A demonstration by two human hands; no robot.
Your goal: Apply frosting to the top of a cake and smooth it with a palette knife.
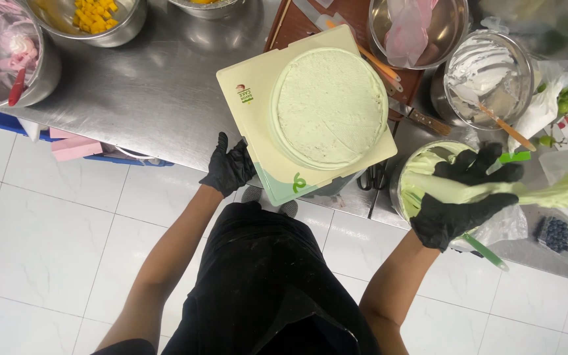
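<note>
At centre frame I see the cake point(328, 106) sitting on a square board point(251, 98) on the steel counter point(152, 85). My left hand point(229, 165) touches the board's lower left edge. At right, my right hand point(466, 197) holds a piping bag point(547, 192) over a bowl point(422, 164). A bowl of diced fruit point(93, 16) sits upper left.
</note>
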